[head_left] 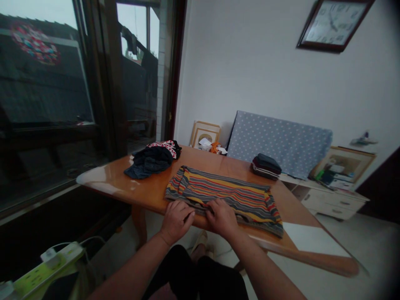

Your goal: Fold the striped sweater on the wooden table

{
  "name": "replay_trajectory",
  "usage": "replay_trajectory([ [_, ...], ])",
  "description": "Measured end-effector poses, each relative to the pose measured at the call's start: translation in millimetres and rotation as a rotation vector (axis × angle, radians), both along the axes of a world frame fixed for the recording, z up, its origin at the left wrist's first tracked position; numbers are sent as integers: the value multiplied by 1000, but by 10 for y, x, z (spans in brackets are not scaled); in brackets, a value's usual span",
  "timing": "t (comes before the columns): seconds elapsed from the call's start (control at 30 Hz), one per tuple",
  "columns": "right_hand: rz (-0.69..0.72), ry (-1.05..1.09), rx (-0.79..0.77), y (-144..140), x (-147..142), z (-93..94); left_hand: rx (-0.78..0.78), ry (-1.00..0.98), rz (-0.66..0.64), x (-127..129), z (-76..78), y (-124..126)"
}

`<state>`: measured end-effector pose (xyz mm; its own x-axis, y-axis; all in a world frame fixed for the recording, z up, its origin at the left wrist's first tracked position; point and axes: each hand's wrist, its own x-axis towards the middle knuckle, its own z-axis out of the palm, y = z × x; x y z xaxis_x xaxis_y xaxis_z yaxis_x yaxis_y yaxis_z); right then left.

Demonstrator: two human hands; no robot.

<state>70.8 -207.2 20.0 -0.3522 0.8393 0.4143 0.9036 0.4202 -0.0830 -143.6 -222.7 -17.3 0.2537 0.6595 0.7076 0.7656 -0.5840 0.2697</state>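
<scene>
A striped shirt (pixel 225 191) in yellow, red and grey lies spread sideways on the wooden table, both ends folded inward. Its grey-brown trimmed edge runs along the table's near side. My left hand (pixel 178 218) is closed on that edge, left of its middle, with the thumb towards the right. A short way to the right, my right hand (pixel 221 214) has its fingers curled over the same edge. The cloth under both sets of fingertips is partly hidden.
The wooden table (pixel 212 156) carries a heap of dark clothes (pixel 150 161) at the left and a folded clothes stack (pixel 265 166) at the far right. A white sheet (pixel 314 238) lies near the right corner. A power strip (pixel 46 266) is at lower left.
</scene>
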Motion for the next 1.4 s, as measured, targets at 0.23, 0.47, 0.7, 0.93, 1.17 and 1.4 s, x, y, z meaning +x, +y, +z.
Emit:
replay_trajectory([
  [0.23,18,36,-40,-84,23,17,44,-138,236,-349,24,132],
  [0.47,21,37,-27,-66,14,-35,-67,-16,321,-530,150,181],
  [0.7,21,-10,-22,-171,-9,0,-119,20,383,-621,194,183],
  [0.93,-16,-39,21,-319,-68,-8,-24,-1,346,-396,320,163],
  [1.17,-20,3,-23,-358,-57,68,-62,93,-135,214,398,444],
  [1.4,-51,185,46,-499,288,11,-230,271,-103,258,49,602],
])
